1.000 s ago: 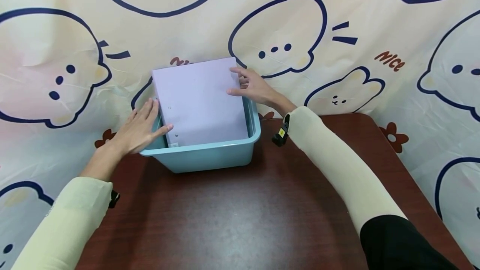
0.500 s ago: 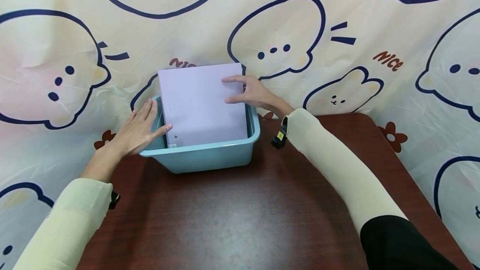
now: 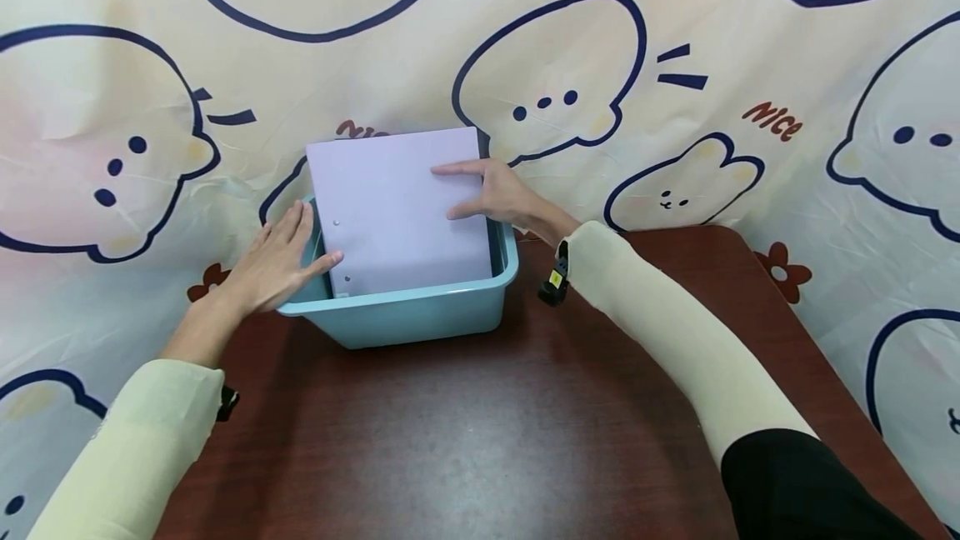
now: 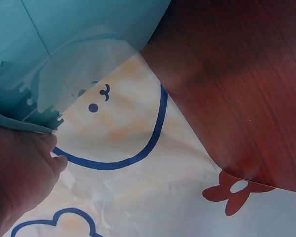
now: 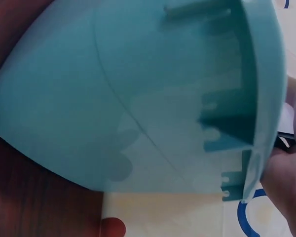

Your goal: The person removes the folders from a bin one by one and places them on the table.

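Note:
A lavender file binder [image 3: 393, 198] stands tilted inside a light blue plastic basin [image 3: 420, 312], its top well above the rim. Two small rivets and a pale label show along its left side. My left hand [image 3: 273, 261] rests on the basin's left rim, fingers straight, thumb reaching in toward the binder's edge. In the left wrist view that hand lies by the rim. My right hand [image 3: 501, 192] is at the binder's right edge, with the index finger and thumb stretched over the cover. Its other fingers are mostly hidden. The right wrist view shows the basin's outer wall [image 5: 138, 98].
The basin stands at the back of a dark brown wooden table [image 3: 450, 423]. Right behind it hangs a cream cloth [image 3: 360, 73] printed with cartoon shapes. The table's rounded corner [image 3: 723, 236] is at the back right. Small black devices sit on both wrists.
My right hand has slid left and down over the cover. The binder's top has sunk slightly, shifting right and then a little back left. My left hand has stayed on the rim.

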### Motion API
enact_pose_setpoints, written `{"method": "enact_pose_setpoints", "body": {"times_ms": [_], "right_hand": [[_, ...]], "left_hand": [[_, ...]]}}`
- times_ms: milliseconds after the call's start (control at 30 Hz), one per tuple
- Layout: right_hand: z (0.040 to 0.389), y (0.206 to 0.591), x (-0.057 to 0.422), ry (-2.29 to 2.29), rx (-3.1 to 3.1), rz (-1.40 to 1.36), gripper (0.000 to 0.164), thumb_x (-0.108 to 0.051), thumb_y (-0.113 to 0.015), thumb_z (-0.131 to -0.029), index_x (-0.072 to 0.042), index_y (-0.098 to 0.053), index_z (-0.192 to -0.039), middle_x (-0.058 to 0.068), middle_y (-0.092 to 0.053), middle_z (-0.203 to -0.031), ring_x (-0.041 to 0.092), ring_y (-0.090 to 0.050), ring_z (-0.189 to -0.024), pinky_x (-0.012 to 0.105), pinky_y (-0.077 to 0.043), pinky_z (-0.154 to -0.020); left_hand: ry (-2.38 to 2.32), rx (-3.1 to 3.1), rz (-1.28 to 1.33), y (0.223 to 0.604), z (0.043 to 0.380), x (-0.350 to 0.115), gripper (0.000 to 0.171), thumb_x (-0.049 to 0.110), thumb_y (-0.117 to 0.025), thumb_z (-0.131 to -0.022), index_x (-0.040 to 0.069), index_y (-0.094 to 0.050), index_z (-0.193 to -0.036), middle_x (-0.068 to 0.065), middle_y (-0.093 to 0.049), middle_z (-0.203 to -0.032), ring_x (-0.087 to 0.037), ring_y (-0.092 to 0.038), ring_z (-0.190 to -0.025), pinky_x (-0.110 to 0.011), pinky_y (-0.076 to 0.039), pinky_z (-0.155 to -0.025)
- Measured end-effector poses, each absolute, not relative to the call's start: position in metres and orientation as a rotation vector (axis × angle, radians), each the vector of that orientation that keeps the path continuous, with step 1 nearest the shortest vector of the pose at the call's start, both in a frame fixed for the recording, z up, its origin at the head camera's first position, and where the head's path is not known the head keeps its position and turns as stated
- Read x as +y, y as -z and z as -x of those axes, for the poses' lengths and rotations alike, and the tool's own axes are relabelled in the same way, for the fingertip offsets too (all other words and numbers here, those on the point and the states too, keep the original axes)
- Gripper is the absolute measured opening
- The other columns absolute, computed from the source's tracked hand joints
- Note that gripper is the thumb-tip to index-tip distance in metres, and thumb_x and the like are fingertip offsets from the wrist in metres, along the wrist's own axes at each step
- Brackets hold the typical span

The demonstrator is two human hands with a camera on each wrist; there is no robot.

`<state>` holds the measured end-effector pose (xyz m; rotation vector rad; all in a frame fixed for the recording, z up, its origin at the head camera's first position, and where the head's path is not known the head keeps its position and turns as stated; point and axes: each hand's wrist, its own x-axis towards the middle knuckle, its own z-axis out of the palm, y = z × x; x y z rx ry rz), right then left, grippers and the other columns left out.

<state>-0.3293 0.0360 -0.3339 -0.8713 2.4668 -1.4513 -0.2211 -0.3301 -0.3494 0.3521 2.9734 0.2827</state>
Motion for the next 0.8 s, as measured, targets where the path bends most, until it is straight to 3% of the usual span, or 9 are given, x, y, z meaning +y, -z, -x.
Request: {"method": "enact_pose_setpoints", "body": {"times_ms": [200,400,500,667,800], "right_hand": [[0.326,0.335,0.031,1.501,2.51,0.822,0.064,-0.005,-0.092,-0.081,-0.023,-0.072,-0.14,0.006,-0.055,-0.159,0.021,-0.048,-0.147,0.044,-0.039,-0.124],[0.323,0.336,0.028,1.51,2.562,0.82,0.064,-0.003,-0.09,-0.084,-0.023,-0.071,-0.142,0.003,-0.056,-0.158,0.019,-0.047,-0.148,0.042,-0.036,-0.125],[0.321,0.336,0.027,1.518,2.585,0.875,0.079,0.0,-0.089,-0.083,-0.024,-0.059,-0.153,0.0,-0.049,-0.164,0.017,-0.04,-0.153,0.038,-0.031,-0.128],[0.323,0.333,0.025,1.596,2.623,1.028,0.112,0.004,-0.089,-0.08,-0.023,-0.027,-0.17,-0.007,-0.024,-0.176,0.005,-0.021,-0.16,0.027,-0.019,-0.129],[0.325,0.328,0.022,1.666,2.654,1.094,0.118,0.006,-0.089,-0.079,-0.019,-0.02,-0.171,-0.006,-0.018,-0.177,0.001,-0.016,-0.16,0.024,-0.017,-0.129]], "left_hand": [[-0.282,2.98,-0.349,0.35,0.222,-0.33,0.106,0.072,-0.036,-0.105,-0.001,0.014,-0.165,-0.027,0.019,-0.173,-0.052,0.004,-0.16,-0.069,0.007,-0.126],[-0.288,2.979,-0.347,0.349,0.22,-0.33,0.107,0.072,-0.036,-0.105,-0.001,0.014,-0.165,-0.027,0.018,-0.173,-0.052,0.004,-0.16,-0.07,0.006,-0.126],[-0.296,2.972,-0.346,0.35,0.219,-0.33,0.106,0.072,-0.035,-0.105,-0.001,0.014,-0.165,-0.027,0.019,-0.173,-0.052,0.006,-0.16,-0.069,0.007,-0.126],[-0.316,2.97,-0.351,0.35,0.219,-0.33,0.106,0.072,-0.036,-0.105,0.0,0.015,-0.165,-0.027,0.017,-0.173,-0.05,0.006,-0.16,-0.069,0.007,-0.126],[-0.322,2.97,-0.353,0.35,0.219,-0.33,0.106,0.072,-0.036,-0.104,0.001,0.015,-0.165,-0.025,0.017,-0.174,-0.049,0.006,-0.161,-0.068,0.007,-0.126]]}}
